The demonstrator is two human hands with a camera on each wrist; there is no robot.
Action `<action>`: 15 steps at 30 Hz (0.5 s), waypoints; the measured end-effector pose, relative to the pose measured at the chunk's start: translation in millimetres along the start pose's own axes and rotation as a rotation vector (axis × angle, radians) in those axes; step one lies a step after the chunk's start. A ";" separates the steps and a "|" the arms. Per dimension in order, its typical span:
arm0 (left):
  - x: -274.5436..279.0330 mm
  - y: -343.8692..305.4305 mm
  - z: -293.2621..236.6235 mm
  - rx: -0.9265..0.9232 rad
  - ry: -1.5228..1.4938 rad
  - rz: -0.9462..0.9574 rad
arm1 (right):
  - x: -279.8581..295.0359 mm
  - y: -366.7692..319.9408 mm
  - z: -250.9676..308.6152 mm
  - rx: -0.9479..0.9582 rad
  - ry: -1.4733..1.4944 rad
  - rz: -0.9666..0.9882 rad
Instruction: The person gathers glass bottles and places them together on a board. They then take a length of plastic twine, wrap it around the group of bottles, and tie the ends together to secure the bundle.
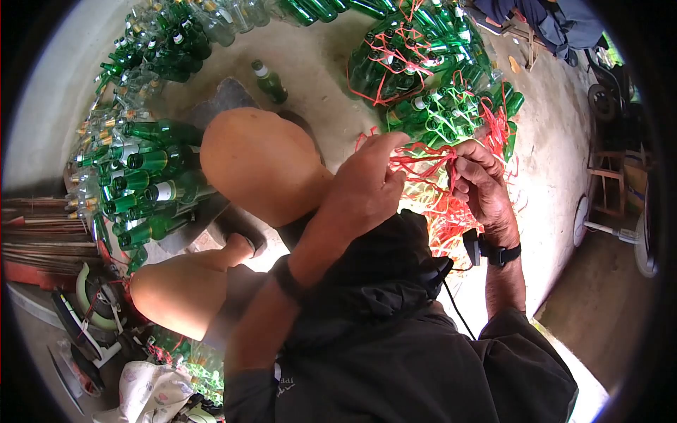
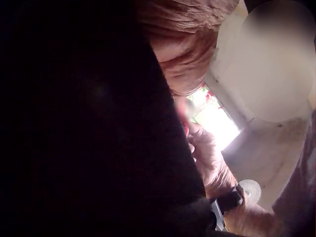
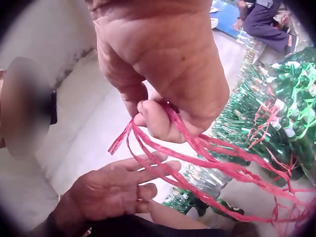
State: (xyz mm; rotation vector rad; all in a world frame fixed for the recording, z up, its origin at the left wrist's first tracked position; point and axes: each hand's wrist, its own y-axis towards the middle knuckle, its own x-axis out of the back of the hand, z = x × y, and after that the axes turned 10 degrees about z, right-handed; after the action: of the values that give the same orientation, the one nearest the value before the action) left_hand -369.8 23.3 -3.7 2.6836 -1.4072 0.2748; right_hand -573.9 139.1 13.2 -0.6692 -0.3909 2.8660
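Observation:
Red plastic twine [image 1: 423, 163] stretches between the two hands above the lap in the head view. My right hand [image 1: 483, 185] pinches gathered strands between thumb and fingertips. Close up in the right wrist view, a short tail of twine [image 3: 118, 138] sticks out past the pinch, while longer strands run down to the right into a knotted mesh. Beyond the strands, my left hand [image 3: 106, 190] has its index and middle fingers extended, and the strands cross in front of their tips. A dark shape covers much of the left wrist view.
Green bottles [image 1: 166, 173] are piled at the left, and more bottles in green netting [image 1: 451, 116] lie ahead. A single bottle [image 1: 269, 83] stands apart on the floor. Loose red twine [image 1: 448, 229] hangs beneath the right hand. A fan [image 1: 638, 236] is at the far right.

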 end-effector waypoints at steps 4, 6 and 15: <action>-11.3 3.7 7.5 -0.039 0.061 0.019 | -9.4 0.9 4.9 0.027 -0.046 0.043; -10.9 3.1 5.2 -0.070 0.107 0.010 | -11.6 2.3 7.2 0.048 -0.085 0.095; -3.5 7.6 9.1 0.060 -0.346 0.204 | -28.3 5.0 5.8 0.128 -0.451 0.037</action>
State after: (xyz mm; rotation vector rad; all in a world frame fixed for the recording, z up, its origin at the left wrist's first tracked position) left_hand -377.0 20.2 -13.3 2.7334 -1.7970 -0.1443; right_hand -552.0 126.7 28.3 -0.0007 -0.2487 3.0290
